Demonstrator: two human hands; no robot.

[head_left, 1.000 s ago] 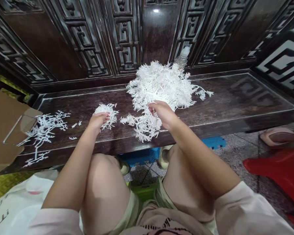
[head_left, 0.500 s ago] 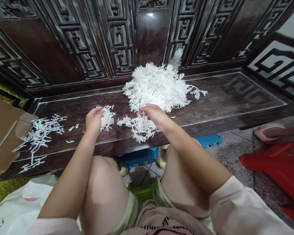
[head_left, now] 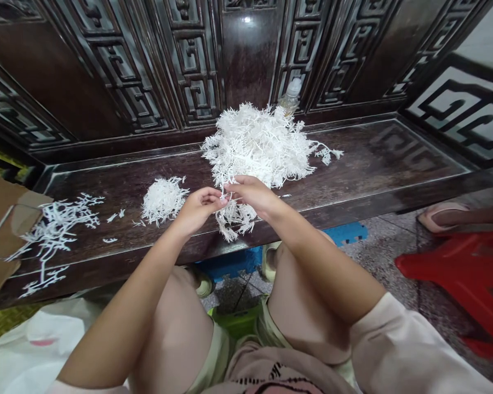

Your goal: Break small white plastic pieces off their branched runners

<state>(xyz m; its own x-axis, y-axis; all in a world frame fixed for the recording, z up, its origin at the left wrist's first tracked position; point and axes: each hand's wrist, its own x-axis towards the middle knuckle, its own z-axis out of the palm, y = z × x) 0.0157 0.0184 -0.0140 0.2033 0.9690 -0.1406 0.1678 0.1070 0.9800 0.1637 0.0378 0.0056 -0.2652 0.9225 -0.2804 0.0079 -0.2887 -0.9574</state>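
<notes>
My right hand [head_left: 251, 196] is closed on a white branched plastic sprig [head_left: 235, 218], whose tips hang over the bench's front edge. Close against it, my left hand [head_left: 201, 208] pinches at the upper part of the same sprig; the exact grip is hidden by the fingers. Behind my hands rises a big heap of white feathery sprigs [head_left: 263, 145]. To the left of my left hand lies a small pile of white cut pieces [head_left: 163, 201]. Bare white branching stems [head_left: 61, 227] lie farther left.
The dark wooden bench [head_left: 353, 164] has a carved back. A clear bottle [head_left: 291, 97] stands behind the heap. At the left end are a cardboard box [head_left: 2, 219] and a white bag [head_left: 45, 334]. A red stool [head_left: 460, 273] and another person's foot [head_left: 439, 215] are at right.
My left hand has moved right, from the small pile to the sprig at my right hand. My right hand stays nearly in place. The view has shifted slightly.
</notes>
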